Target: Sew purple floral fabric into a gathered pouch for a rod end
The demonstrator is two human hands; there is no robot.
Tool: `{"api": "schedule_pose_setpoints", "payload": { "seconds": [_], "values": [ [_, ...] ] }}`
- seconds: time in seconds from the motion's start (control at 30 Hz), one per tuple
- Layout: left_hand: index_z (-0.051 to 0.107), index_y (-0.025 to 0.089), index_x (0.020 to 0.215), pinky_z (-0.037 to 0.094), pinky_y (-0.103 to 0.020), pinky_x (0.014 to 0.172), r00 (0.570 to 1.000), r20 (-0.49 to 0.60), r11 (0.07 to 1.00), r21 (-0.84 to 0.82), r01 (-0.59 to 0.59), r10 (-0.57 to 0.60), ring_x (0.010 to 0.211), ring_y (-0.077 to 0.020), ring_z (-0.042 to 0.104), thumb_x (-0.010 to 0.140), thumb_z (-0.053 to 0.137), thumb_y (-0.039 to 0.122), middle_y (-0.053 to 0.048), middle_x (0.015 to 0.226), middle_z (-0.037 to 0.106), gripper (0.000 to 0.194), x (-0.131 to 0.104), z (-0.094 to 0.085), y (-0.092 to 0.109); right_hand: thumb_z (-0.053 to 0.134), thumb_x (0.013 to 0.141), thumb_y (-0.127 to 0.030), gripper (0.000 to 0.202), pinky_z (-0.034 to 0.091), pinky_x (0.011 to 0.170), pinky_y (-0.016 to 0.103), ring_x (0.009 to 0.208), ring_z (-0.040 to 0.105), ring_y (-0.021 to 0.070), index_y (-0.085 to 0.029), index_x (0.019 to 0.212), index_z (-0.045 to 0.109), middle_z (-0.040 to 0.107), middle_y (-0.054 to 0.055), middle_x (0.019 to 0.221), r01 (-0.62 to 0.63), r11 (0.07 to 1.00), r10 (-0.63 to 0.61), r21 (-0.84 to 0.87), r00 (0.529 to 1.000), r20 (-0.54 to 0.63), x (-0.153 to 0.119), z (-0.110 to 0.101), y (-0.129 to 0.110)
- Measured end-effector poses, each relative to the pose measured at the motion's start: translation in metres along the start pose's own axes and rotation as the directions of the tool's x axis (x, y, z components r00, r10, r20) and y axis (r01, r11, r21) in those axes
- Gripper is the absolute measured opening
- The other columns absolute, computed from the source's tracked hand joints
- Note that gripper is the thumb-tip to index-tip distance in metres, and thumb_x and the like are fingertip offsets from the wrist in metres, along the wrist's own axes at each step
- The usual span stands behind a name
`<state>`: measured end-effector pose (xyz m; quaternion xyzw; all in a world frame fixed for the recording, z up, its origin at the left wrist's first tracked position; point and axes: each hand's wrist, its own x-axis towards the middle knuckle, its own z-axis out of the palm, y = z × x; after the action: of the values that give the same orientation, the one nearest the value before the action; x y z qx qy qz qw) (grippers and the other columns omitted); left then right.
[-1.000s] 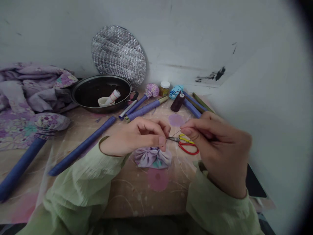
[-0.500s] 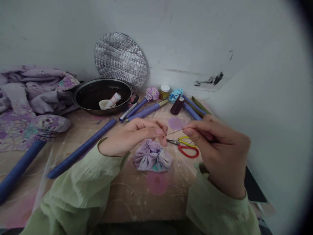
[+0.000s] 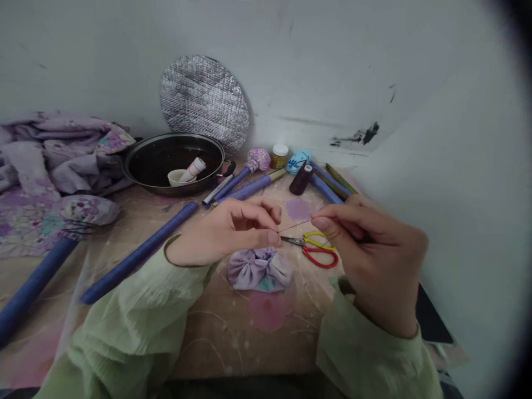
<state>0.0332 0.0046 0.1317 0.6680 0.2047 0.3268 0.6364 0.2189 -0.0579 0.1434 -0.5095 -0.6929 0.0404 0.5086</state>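
Observation:
A thin dark thread (image 3: 294,225) is stretched between my two hands. My left hand (image 3: 239,230) pinches one end between thumb and forefinger. My right hand (image 3: 369,249) grips the other end in its fingertips, and I cannot make out whether a needle is there too. Just below my left hand, a gathered purple floral fabric pouch (image 3: 261,270) rests on the table. Scissors (image 3: 320,257) with one red and one yellow handle lie under the thread, their tips near my left fingers. Farther back is a dark thread cone (image 3: 301,180).
A black pan (image 3: 137,185) holds a small cup and a white roll. Floral cloth (image 3: 29,166) is heaped at the left. Blue-wrapped sticks (image 3: 139,255) lie on the table (image 3: 224,332). A silver round pad (image 3: 205,102) leans on the wall, near a white-lidded jar (image 3: 280,157).
My left fingers have shifted: the thumb and forefinger now close together on the thread, with the other fingers raised behind. My right hand has hardly moved.

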Motion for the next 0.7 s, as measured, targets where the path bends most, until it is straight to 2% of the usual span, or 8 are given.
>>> {"api": "schedule_pose_setpoints", "payload": {
  "seconds": [0.23,0.43,0.53,0.7],
  "values": [
    [0.069,0.017,0.064,0.045,-0.030,0.081,0.994,-0.073,0.991,0.112,-0.069,0.077,0.083,-0.0135,0.054,0.070,0.067,0.014,-0.003,0.086,0.054,0.007,-0.0015,-0.0019,0.0007,0.065,0.075,-0.016,0.006,0.026,0.044,0.024,0.048,0.034,0.0072,-0.019,0.070,0.066,0.036,-0.005,0.053,0.004,0.997,-0.007,-0.078,0.999,-0.037,0.0006,-0.0017,-0.0003],
    [0.069,0.017,0.064,0.046,-0.027,0.070,0.966,-0.228,0.958,0.280,-0.059,0.126,0.083,-0.0151,0.055,0.071,0.066,0.020,-0.004,0.089,0.056,0.009,0.0003,0.0011,0.0006,0.064,0.076,-0.017,0.005,0.027,0.044,0.024,0.049,0.034,0.0072,-0.020,0.072,0.066,0.038,-0.005,0.053,-0.012,0.998,0.006,-0.066,0.996,-0.084,-0.0006,-0.0011,-0.0012],
    [0.071,0.019,0.077,0.046,-0.026,0.070,0.963,-0.220,0.945,0.317,-0.078,0.153,0.088,-0.0162,0.055,0.072,0.064,0.020,-0.005,0.095,0.056,0.008,0.0003,0.0025,-0.0023,0.064,0.076,-0.017,0.004,0.027,0.044,0.024,0.049,0.033,0.0071,-0.020,0.074,0.067,0.039,-0.005,0.054,-0.029,0.998,0.022,-0.058,0.993,-0.112,-0.0012,-0.0009,-0.0012],
    [0.070,0.020,0.084,0.044,-0.030,0.084,0.954,-0.174,0.910,0.382,-0.162,0.243,0.094,-0.0162,0.054,0.074,0.064,0.017,-0.005,0.096,0.056,0.012,-0.0010,0.0068,-0.0070,0.064,0.076,-0.017,0.003,0.027,0.043,0.024,0.049,0.033,0.0068,-0.020,0.075,0.067,0.039,-0.005,0.054,-0.033,0.998,0.027,-0.047,0.993,-0.114,-0.0014,-0.0008,-0.0012]
  ]
}}
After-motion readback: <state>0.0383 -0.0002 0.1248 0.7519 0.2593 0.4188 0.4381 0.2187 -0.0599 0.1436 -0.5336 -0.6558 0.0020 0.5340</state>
